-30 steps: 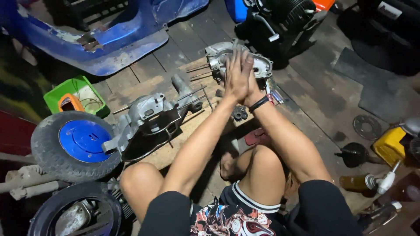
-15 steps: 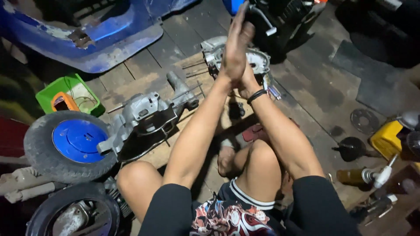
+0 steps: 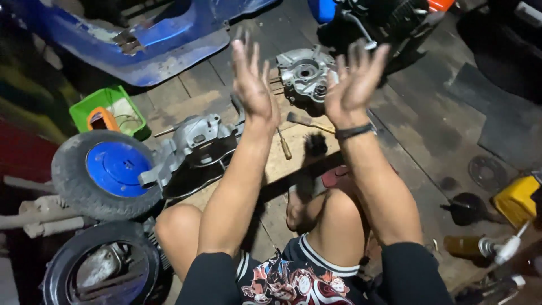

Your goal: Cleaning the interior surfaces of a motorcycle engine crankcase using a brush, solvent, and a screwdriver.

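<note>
My left hand (image 3: 252, 85) and my right hand (image 3: 353, 82) are raised apart in the air, palms facing each other, fingers spread and holding nothing. Between and beyond them a grey engine case half (image 3: 305, 73) lies on a wooden board (image 3: 276, 161). A second, larger grey engine casing (image 3: 197, 144) with studs rests to the left of my left forearm. A wooden-handled hammer (image 3: 305, 121) and a screwdriver (image 3: 284, 146) lie on the board below my hands. A small black gear (image 3: 316, 144) sits near my right wrist.
A tyre on a blue rim (image 3: 107, 172) lies at left, another wheel (image 3: 101, 271) below it. A green tray (image 3: 113, 113) holds small items. A blue scooter body (image 3: 147, 39) is at the back. A black funnel (image 3: 468, 208), yellow container (image 3: 516, 197) and bottle (image 3: 471, 247) sit right.
My hands were pressed palm to palm in front of the engine case; they have now separated and opened, left moving left and right moving right. The view shifted slightly.
</note>
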